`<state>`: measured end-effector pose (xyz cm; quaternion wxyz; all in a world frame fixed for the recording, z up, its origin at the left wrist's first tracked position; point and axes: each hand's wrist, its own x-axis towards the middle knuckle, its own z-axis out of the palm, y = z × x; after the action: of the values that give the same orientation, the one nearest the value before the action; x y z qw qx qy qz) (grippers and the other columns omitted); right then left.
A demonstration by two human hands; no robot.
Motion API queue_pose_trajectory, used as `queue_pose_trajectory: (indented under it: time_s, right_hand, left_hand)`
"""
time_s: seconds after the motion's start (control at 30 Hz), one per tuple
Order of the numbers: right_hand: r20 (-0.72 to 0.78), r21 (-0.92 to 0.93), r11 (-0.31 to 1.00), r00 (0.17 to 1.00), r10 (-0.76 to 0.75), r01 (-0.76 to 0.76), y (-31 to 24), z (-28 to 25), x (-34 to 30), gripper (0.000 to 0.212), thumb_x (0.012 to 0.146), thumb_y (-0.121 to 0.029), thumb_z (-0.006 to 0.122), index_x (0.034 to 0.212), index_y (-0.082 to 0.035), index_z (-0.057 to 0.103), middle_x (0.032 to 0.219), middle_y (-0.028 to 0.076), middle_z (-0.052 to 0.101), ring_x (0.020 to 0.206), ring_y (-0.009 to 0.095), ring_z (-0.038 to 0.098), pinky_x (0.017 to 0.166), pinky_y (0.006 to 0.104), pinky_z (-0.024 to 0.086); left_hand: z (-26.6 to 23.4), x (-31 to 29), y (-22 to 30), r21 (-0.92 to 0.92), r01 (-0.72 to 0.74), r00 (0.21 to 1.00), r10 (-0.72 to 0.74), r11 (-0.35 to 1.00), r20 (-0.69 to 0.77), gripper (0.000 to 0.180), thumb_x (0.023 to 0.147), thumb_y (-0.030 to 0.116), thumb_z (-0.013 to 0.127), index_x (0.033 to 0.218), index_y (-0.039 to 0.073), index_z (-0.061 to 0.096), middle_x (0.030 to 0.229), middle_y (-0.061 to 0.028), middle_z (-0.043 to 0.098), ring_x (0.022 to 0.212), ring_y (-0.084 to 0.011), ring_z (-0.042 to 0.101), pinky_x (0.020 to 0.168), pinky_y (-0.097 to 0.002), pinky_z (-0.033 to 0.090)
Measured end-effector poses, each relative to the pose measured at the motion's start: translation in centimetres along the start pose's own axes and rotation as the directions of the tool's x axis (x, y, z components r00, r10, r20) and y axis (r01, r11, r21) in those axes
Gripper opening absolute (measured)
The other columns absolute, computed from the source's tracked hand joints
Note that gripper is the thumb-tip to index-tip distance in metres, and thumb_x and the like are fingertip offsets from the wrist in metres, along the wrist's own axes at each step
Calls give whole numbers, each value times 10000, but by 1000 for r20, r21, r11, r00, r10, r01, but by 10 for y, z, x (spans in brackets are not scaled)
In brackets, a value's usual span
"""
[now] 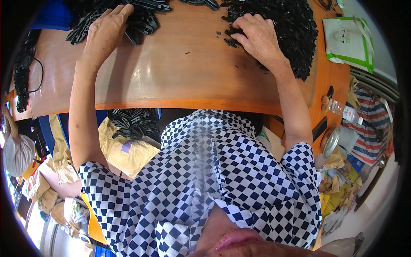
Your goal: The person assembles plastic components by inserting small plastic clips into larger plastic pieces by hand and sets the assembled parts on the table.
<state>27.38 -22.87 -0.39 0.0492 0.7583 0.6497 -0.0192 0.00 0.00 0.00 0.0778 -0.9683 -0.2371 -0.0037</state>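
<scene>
My left hand (108, 32) reaches over a pile of long black plastic parts (143, 23) at the far left of the table. Its fingers are together and bent down over a part there; the thumb is hidden. At the far right, my right hand (258, 38) is at the near left edge of a broad heap of small black plastic pieces (297, 38). Its fingers are curled with thumb and forefinger turned down toward the pieces, and whatever lies between the tips is too small to make out. A few loose pieces (231, 42) lie beside the thumb.
Both piles stand on a brown wooden table (180, 73). A white and green bag (349, 43) and a plastic bottle (342, 110) are at the right. Below the table edge, more black parts (135, 122) lie by brown paper (124, 150). Another person (19, 150) is at the far left.
</scene>
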Motion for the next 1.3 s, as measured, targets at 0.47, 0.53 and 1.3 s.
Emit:
queue_pose_trajectory:
  time_s: [0.47,0.53,1.3]
  right_hand:
    - [-128,977,202,932,339,61,17,28,-17,163,823,-126,731,913,-73,606,766,-33,562,698,55,538,668,181,474]
    - [-88,992,120,936,340,49,13,28,-18,154,829,-114,723,910,-72,600,765,-28,562,681,57,539,658,181,475]
    - [-398,710,691,888,230,139,-6,43,-32,107,821,-74,665,926,-54,656,908,28,615,785,177,617,703,321,496]
  left_hand:
    - [-5,-8,111,-957,99,943,-282,-274,178,256,888,206,661,1109,91,602,926,-13,658,715,-72,605,510,-166,436]
    - [-6,-7,137,-814,88,955,-182,-575,232,222,909,182,626,1088,56,589,947,-74,665,770,-125,648,506,-187,467]
    - [33,-52,164,-345,-20,927,-147,-938,345,268,931,164,569,1155,19,539,1105,-183,625,881,-247,662,569,-251,519]
